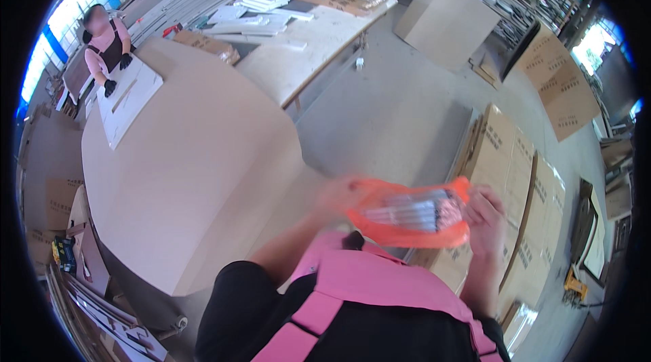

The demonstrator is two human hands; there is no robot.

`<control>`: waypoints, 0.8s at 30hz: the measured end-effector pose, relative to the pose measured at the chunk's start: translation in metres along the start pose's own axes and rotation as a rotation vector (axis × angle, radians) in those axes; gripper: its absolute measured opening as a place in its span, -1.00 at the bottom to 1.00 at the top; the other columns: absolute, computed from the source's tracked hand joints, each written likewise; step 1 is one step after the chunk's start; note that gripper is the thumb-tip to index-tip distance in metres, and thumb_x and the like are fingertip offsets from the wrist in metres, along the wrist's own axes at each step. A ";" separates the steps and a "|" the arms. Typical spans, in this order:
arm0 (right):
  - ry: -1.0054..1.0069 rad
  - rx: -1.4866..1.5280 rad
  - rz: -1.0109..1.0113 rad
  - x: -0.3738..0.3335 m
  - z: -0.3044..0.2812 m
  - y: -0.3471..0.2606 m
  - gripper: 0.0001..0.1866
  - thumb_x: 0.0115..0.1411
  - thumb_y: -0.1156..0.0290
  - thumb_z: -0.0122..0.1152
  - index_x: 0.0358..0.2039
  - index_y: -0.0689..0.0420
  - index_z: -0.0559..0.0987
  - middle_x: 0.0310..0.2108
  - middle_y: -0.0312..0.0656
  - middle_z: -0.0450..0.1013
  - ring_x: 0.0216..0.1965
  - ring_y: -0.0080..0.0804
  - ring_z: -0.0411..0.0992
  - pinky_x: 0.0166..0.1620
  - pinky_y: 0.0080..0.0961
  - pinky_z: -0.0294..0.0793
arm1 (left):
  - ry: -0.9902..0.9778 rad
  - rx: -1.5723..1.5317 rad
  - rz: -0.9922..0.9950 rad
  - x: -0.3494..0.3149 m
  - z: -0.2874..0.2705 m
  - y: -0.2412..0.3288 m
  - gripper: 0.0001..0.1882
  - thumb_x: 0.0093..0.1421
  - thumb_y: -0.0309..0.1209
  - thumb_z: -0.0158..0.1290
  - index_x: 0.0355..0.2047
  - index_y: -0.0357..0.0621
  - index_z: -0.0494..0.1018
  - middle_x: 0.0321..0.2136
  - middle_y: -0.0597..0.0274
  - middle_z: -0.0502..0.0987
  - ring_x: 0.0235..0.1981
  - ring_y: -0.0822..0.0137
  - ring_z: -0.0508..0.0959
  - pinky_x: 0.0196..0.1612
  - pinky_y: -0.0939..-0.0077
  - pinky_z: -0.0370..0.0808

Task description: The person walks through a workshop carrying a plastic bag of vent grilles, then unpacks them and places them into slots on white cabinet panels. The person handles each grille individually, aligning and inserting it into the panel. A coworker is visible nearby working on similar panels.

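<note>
An orange see-through plastic bag point(411, 213) is stretched between my two hands in front of my chest. Inside it lie several silvery, rod-like pieces, too unclear to name. My right hand point(487, 213) is closed on the bag's right end, fingers bent over the edge. Motion blurs my left hand point(339, 198), which is at the bag's left end and appears to grip it. Left of the bag spreads a large brown sheet-covered surface point(190, 158), and below the bag on the right stand cardboard boxes point(502, 158).
At the far left a co-worker in a pink top and black gloves leans over a white panel point(139, 94). White boards lie on a worktable point(271, 67) at the back. A large cardboard sheet point(559, 84) leans at the right. A yellow tool point(575, 287) is at the lower right.
</note>
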State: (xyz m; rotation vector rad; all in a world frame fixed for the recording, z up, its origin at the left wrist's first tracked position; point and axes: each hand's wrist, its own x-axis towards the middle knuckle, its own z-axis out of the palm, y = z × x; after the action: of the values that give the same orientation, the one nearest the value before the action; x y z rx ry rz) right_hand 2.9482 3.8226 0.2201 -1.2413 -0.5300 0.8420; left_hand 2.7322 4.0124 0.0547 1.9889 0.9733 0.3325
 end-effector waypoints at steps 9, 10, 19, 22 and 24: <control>0.190 0.060 -0.193 0.236 -0.086 -0.057 -0.91 0.24 0.55 0.01 -0.34 0.21 0.51 -0.69 -0.53 0.08 -0.67 -0.78 -0.04 -0.57 -0.73 -0.07 | -0.138 0.535 0.698 0.300 0.069 0.140 -0.32 -0.03 -0.49 0.10 0.18 -0.02 0.25 0.22 0.07 0.18 0.25 0.03 0.19 0.27 -0.02 0.09; 0.180 0.065 -0.200 0.265 -0.097 -0.058 -0.91 0.24 0.54 0.01 -0.33 0.21 0.51 -0.69 -0.53 0.08 -0.66 -0.77 -0.04 -0.56 -0.72 -0.07 | -0.170 0.510 0.768 0.329 0.082 0.146 -0.28 -0.04 -0.49 0.11 0.20 -0.03 0.22 0.21 0.08 0.18 0.26 0.05 0.17 0.29 -0.04 0.04; -0.025 0.247 -0.063 0.558 -0.170 -0.111 -0.95 0.21 0.55 0.07 -0.32 0.19 0.50 -0.61 -0.48 0.16 -0.61 -0.73 0.02 -0.50 -0.70 0.02 | -0.366 0.363 0.803 0.607 0.124 0.241 -0.14 -0.08 -0.43 0.17 0.27 -0.02 0.10 0.20 0.09 0.20 0.31 0.12 0.10 0.32 -0.08 -0.07; -0.067 0.210 -0.099 0.649 -0.185 -0.132 -0.95 0.21 0.55 0.06 -0.32 0.21 0.48 -0.62 -0.49 0.14 -0.60 -0.72 0.02 -0.49 -0.68 0.03 | -0.332 0.154 0.730 0.692 0.127 0.264 -0.12 0.03 -0.26 0.18 0.31 -0.08 0.02 0.23 0.05 0.16 0.30 0.05 0.10 0.33 0.01 -0.05; -0.081 0.197 -0.145 0.718 -0.196 -0.143 -0.95 0.21 0.54 0.06 -0.32 0.22 0.48 -0.62 -0.48 0.14 -0.60 -0.72 0.02 -0.49 -0.68 0.03 | -0.314 -0.078 0.660 0.758 0.131 0.271 -0.13 0.07 -0.19 0.17 0.31 -0.10 0.01 0.24 0.00 0.15 0.29 0.02 0.10 0.33 0.09 -0.01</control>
State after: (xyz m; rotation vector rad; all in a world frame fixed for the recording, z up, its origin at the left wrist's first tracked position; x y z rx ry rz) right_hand 3.5653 4.2615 0.2417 -0.9802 -0.5806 0.8039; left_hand 3.4419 4.4127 0.0989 2.1614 0.0868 0.3884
